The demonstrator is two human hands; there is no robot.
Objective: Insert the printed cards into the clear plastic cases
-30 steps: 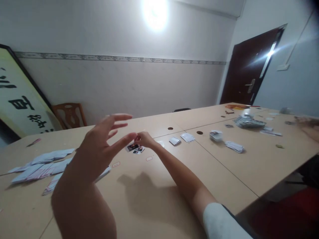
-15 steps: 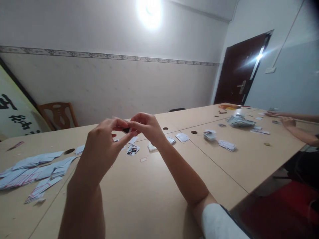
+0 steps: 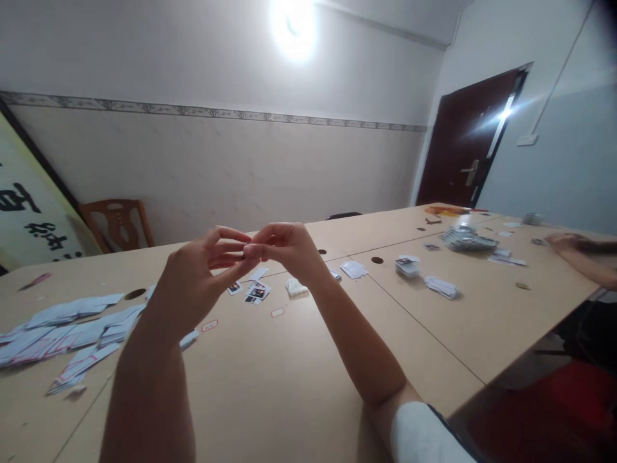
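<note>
The left hand [image 3: 202,273] and right hand [image 3: 284,247] meet in the air, fingertips pinched on something too small to see. Little photos [image 3: 254,291] lie below on the tabletop [image 3: 289,386]. Best pinch softly.

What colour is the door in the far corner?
Dark brown door, with a metal handle; seen in the head view.
</note>
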